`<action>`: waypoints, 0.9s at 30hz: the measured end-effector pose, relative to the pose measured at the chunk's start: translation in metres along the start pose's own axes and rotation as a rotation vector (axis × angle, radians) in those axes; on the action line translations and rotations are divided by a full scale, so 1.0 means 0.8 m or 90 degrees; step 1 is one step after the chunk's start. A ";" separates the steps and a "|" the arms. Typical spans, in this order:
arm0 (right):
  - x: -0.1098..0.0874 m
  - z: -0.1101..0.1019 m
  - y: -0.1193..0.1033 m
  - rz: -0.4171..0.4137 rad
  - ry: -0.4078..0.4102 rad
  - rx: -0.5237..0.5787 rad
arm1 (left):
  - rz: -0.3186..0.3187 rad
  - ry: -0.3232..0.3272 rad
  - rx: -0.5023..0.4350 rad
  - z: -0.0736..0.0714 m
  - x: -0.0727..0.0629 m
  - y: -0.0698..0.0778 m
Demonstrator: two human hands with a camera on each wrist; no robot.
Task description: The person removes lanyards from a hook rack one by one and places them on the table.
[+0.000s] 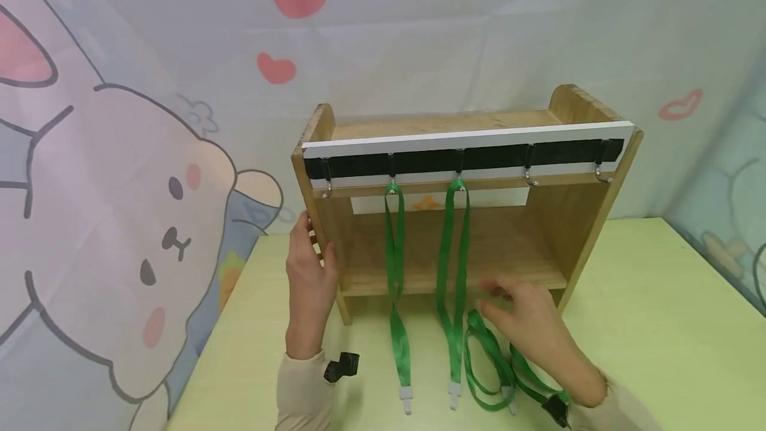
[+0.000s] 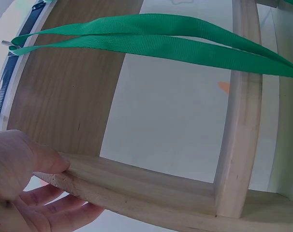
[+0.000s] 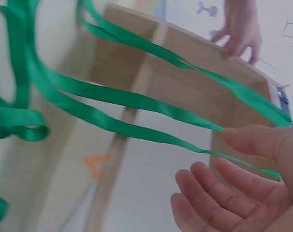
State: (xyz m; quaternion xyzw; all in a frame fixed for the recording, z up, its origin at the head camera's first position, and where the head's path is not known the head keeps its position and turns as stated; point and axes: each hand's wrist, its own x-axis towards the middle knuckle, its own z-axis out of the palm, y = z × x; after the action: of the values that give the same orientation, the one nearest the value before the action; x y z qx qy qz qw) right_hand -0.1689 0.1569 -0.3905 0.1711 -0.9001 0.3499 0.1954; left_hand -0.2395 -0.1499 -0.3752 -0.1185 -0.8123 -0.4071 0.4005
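A loose green lanyard (image 1: 492, 364) is lying in loops on the pale green table (image 1: 658, 324), just in front of the wooden shelf (image 1: 467, 238) and right of two other lanyards. The right hand (image 1: 532, 331) is hovering over its upper loop with fingers relaxed and spread, gripping nothing; the right wrist view is showing the open palm (image 3: 233, 193) with green straps (image 3: 137, 101) running past the thumb. The left hand (image 1: 311, 278) is clasping the shelf's left side panel, thumb on the inner face and fingers curling around the outer edge (image 2: 88, 181). Two green lanyards are hanging from the second hook (image 1: 391, 181) and third hook (image 1: 459, 178) of the black-and-white hook rail (image 1: 467, 151), their ends trailing onto the table. Behind the shelf a cartoon rabbit backdrop (image 1: 120, 218) is hanging
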 end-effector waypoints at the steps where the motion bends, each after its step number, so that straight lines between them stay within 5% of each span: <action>1: 0.002 -0.001 -0.003 -0.008 0.019 0.006 | -0.002 -0.001 0.001 0.000 0.000 0.000; 10: 0.025 -0.009 -0.022 -0.106 0.199 0.075 | -0.006 -0.004 0.012 0.000 -0.001 0.000; 27: 0.055 -0.007 -0.051 -0.071 0.304 0.184 | -0.001 0.000 0.003 -0.001 0.000 -0.002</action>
State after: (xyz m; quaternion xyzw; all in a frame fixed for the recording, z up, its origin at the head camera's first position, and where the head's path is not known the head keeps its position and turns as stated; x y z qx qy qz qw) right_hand -0.1871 0.1247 -0.3430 0.1589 -0.7587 0.4936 0.3943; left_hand -0.2400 -0.1517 -0.3760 -0.1169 -0.8131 -0.4058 0.4007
